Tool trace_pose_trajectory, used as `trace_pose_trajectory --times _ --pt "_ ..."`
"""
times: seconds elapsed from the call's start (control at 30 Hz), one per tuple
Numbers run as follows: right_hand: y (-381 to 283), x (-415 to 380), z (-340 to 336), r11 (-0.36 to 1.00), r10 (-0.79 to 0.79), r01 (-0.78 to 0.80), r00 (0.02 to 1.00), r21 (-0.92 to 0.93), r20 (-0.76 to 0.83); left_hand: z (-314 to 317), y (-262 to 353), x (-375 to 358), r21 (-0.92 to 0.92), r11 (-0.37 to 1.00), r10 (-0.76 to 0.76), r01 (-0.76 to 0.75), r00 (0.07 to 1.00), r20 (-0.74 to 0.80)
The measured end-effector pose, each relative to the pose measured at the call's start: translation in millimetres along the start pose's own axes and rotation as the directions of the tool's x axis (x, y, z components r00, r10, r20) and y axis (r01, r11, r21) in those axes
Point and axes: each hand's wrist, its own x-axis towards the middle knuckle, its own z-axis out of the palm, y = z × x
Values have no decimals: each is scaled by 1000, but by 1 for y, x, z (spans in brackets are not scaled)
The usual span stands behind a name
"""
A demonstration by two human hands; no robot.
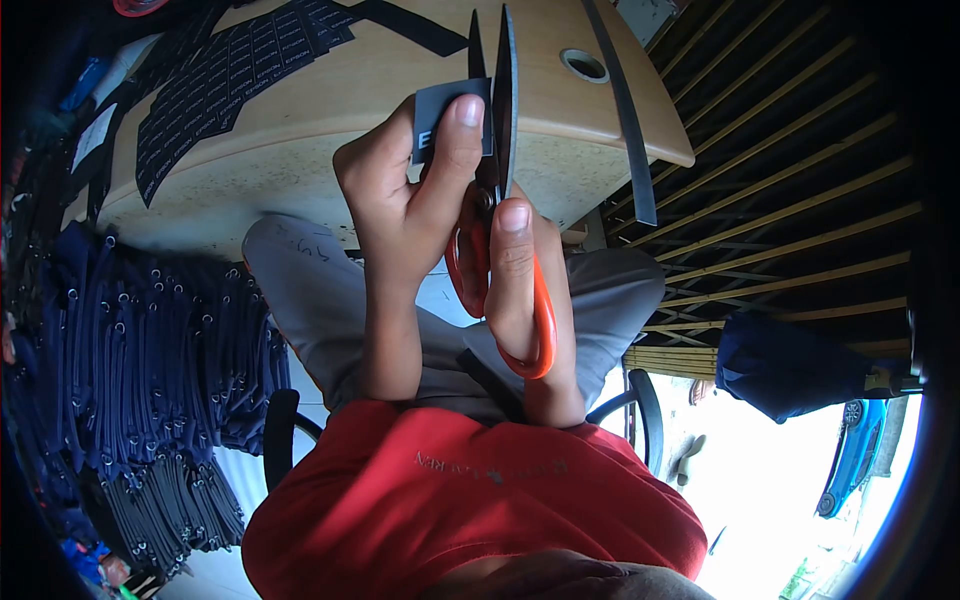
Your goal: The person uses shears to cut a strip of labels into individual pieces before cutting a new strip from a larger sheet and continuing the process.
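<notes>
My left hand [402, 195] pinches a small dark grey label piece [427, 112] between thumb and fingers, with part of a white letter showing at its lower edge. In my right hand [518, 265] is a pair of scissors [508, 120] with orange handles, the thumb lying along the near handle. The blades point up, away from my body, and stand apart. Their inner side is right at the label piece's right edge. Both hands are raised in front of the table edge, above my lap.
The wooden table [560, 115] carries sheets of black printed labels [235, 85], a long dark strip [628, 120] and a round hole [584, 66]. Dark blue straps with metal rings [165, 340] hang at left. A slatted gate [800, 150] stands right, a chair armrest [648, 415] beside me.
</notes>
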Motion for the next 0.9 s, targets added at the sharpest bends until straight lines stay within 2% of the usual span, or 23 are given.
trace_pose_trajectory --times 0.17,0.27,0.33,0.63,0.9 --pt "-3 0 -1 1000 17 -17 1000 -23 0 -1 2 0 9 1000 -8 8 1000 6" --pt "-2 0 0 999 23 -23 1000 -32 1 1 -1 1 19 1000 17 -17 1000 4" --pt "-1 0 0 999 30 -30 1000 -30 4 5 -4 1 -34 997 75 -76 996 -49" --pt "-6 0 0 998 -1 1 1000 -62 -8 4 -2 2 -29 996 86 -87 995 -60" --pt "-8 -2 2 998 33 -34 999 -54 -10 3 -2 2 -26 996 88 -90 994 -61"
